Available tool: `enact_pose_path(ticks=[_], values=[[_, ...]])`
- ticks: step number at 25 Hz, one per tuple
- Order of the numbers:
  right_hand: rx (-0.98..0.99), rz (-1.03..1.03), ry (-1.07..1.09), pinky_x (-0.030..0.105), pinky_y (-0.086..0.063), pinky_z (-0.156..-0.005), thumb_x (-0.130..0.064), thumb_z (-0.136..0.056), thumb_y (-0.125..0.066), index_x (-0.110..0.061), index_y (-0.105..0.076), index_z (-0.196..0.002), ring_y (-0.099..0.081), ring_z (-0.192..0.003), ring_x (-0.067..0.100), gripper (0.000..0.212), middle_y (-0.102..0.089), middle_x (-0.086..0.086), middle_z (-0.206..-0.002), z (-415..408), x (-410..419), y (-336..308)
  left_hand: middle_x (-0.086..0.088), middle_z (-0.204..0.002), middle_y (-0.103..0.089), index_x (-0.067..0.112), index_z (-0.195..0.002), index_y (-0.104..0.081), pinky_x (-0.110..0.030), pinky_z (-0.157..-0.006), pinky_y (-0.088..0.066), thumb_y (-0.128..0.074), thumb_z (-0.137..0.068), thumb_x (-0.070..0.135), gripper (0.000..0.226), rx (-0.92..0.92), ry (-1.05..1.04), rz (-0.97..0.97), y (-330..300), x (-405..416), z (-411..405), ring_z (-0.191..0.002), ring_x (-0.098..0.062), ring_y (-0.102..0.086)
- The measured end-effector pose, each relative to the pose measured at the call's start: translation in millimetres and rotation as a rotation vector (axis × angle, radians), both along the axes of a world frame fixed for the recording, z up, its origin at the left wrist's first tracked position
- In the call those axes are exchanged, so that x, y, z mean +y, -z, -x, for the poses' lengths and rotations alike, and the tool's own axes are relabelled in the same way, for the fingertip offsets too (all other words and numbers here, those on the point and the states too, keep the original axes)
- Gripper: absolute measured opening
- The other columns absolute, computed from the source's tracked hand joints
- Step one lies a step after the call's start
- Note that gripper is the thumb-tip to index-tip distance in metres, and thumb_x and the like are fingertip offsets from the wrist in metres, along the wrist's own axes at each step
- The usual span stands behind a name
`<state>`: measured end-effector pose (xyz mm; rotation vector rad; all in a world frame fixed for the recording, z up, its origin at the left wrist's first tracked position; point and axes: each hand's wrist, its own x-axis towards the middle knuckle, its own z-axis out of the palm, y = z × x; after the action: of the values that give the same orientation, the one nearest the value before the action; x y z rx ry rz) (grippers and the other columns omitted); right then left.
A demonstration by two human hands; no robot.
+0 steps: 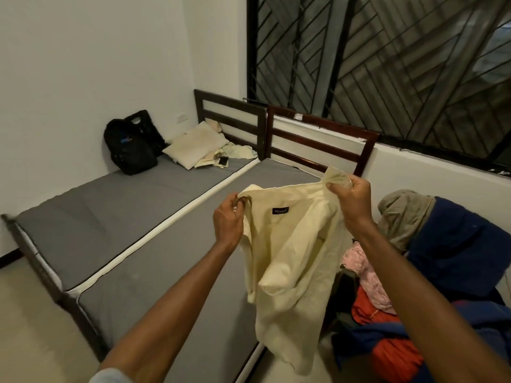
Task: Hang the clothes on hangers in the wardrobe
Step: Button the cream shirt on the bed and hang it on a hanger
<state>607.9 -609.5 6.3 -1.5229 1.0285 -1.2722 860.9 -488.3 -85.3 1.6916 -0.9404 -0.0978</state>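
Observation:
A pale yellow shirt (290, 261) with a dark neck label hangs in the air in front of me, above the near bed. My left hand (228, 218) pinches its collar on the left side. My right hand (352, 199) grips the collar's other end, a little higher. The shirt's body droops down between my forearms. No hanger and no wardrobe are in view.
A heap of clothes (431, 272) in blue, red, pink and khaki lies at the right. Two grey mattresses (116, 217) on dark bed frames stand side by side. A black backpack (130, 147) and a pillow (193, 146) lie at the far bed's head. A barred window (387, 64) fills the right wall.

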Motion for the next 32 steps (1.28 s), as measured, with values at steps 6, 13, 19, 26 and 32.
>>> enact_pose_path(ticks=[6, 13, 19, 26, 32], values=[[0.158, -0.126, -0.01, 0.037, -0.049, -0.062, -0.014, -0.088, -0.075, -0.012, -0.067, -0.069, -0.058, -0.062, 0.022, 0.021, -0.063, 0.008, -0.07, -37.8, 18.4, 42.1, 0.002, -0.062, -0.054, 0.024, -0.064, -0.047, -0.034, -0.056, -0.029, -0.046, -0.104, 0.05, 0.047, -0.108, -0.207, -0.258, -9.4, 51.3, -31.7, -0.06, -0.022, -0.051], [0.273, -0.174, -0.085, 0.036, -0.05, -0.057, -0.014, -0.087, -0.068, -0.005, -0.065, -0.073, -0.059, -0.062, 0.021, 0.017, -0.062, 0.007, -0.069, -75.8, 10.0, 81.4, -0.004, -0.064, -0.065, 0.017, -0.085, -0.064, -0.029, -0.052, -0.034, -0.039, -0.108, 0.049, 0.047, -0.626, -0.216, -0.532, 23.0, 77.2, -84.3, -0.054, -0.027, -0.061], [0.402, -0.148, -0.219, 0.034, -0.031, -0.056, -0.009, -0.087, -0.054, -0.016, -0.047, -0.064, -0.038, -0.058, 0.015, 0.024, -0.041, 0.001, -0.063, -126.6, -42.2, 125.5, -0.01, -0.073, -0.069, 0.012, -0.096, -0.063, -0.035, -0.055, -0.04, -0.032, -0.108, 0.053, 0.053, -0.638, -0.143, -0.717, 69.8, 47.4, -145.8, -0.066, -0.033, -0.067], [0.538, -0.149, -0.347, 0.033, -0.045, -0.065, 0.002, -0.088, -0.053, -0.02, -0.064, -0.079, -0.056, -0.068, 0.015, 0.026, -0.061, -0.005, -0.072, -248.4, -157.1, 239.5, 0.003, -0.054, -0.051, 0.014, -0.061, -0.054, -0.031, -0.05, -0.031, -0.049, -0.104, 0.05, 0.057, -0.075, -0.213, -0.489, 178.9, -58.2, -246.6, -0.049, -0.015, -0.05], [0.569, -0.156, -0.376, 0.048, -0.057, -0.08, -0.007, -0.092, -0.062, -0.021, -0.068, -0.094, -0.066, -0.082, 0.021, 0.015, -0.071, 0.004, -0.09, -387.4, -278.3, 366.4, 0.006, -0.06, -0.056, 0.01, -0.07, -0.064, -0.031, -0.056, -0.038, -0.06, -0.102, 0.032, 0.039, 0.158, -0.305, -0.371, 291.0, -158.7, -351.2, -0.054, -0.005, -0.046]])
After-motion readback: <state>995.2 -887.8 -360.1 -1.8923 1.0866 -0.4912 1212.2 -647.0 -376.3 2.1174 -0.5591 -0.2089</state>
